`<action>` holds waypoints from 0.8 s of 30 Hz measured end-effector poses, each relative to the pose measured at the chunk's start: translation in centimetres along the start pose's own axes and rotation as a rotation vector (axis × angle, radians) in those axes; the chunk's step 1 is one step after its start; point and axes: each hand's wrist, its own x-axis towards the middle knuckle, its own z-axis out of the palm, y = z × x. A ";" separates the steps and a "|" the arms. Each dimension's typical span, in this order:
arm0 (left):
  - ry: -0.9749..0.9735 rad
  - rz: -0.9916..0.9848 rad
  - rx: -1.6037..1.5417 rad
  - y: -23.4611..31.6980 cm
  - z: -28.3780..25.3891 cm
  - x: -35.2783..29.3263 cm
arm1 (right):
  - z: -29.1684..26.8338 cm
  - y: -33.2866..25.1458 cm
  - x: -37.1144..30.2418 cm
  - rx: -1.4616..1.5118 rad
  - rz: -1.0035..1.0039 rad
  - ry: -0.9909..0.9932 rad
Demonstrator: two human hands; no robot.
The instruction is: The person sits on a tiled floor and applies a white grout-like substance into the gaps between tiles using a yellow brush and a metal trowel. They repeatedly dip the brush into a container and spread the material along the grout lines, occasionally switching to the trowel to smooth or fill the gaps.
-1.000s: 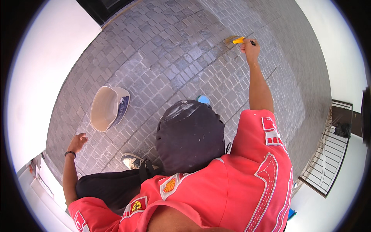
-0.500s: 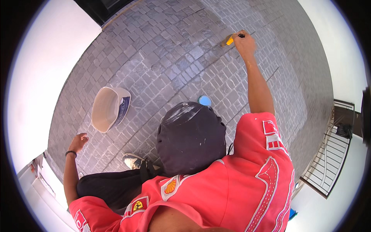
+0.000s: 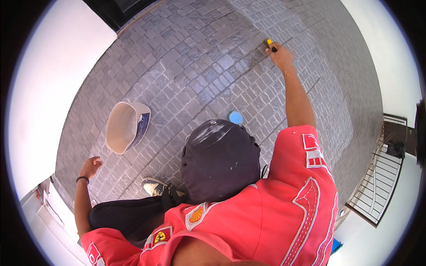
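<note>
Far ahead on the right, my right hand (image 3: pixel 280 56) is closed around a paintbrush (image 3: pixel 269 42) with a yellow and black handle. Its dark bristles are small in view and meet the grey stone-patterned floor (image 3: pixel 186 57) at a joint between blocks. Around the brush the floor has darker, shinier blocks with pale joint lines. My left hand (image 3: pixel 91 167), a dark beaded bracelet at its wrist, hangs at the left with loosely bent fingers and nothing visible in it. Nearest to it stands a cream bucket (image 3: pixel 119 128) with a blue label; its bottom is hard to make out.
A small round blue thing (image 3: pixel 235 117) lies just beyond my dark-clad bent knee (image 3: pixel 219 164). My shoe (image 3: pixel 153 186) rests on the floor near the bucket. White walls (image 3: pixel 57 66) rise on both sides, with a dark doorway (image 3: pixel 116 12) at far left and a metal gate (image 3: pixel 377 177) at right.
The brush has turned in my right hand's grip, its yellow part now pointing away from me rather than toward the left. My left hand has shifted slightly.
</note>
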 end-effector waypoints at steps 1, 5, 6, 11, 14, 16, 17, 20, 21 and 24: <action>0.018 0.009 -0.008 -0.1 0.1 0.1 | -0.1 -0.3 -0.9 0.004 0.015 -0.165; -0.035 -0.011 0.009 -0.4 0.1 0.5 | -1.5 -1.2 -2.8 0.258 -0.111 -0.327; -0.065 -0.016 0.032 -0.3 0.0 0.7 | -1.9 -1.0 -2.4 0.413 0.002 -0.304; -0.067 0.032 -0.001 1.1 -0.6 1.2 | -2.1 1.8 2.7 0.330 0.241 -0.003; -0.027 0.030 -0.097 1.4 -0.7 0.6 | -1.9 3.6 5.1 0.337 0.179 0.009; -0.001 0.054 -0.116 1.1 -0.6 0.3 | -1.7 3.7 6.3 0.351 0.161 -0.017; -0.025 0.007 -0.078 0.7 -0.4 0.2 | -1.6 3.5 6.7 0.353 0.175 -0.044; -0.048 -0.042 -0.020 -0.5 -0.2 0.1 | -0.9 1.5 8.5 0.075 0.006 0.054; -0.053 -0.048 -0.010 -0.7 -0.1 0.2 | -0.5 0.8 8.8 0.099 -0.024 0.082; -0.057 -0.047 -0.017 -0.8 -0.2 0.4 | 1.8 -1.3 9.2 0.173 -0.008 0.021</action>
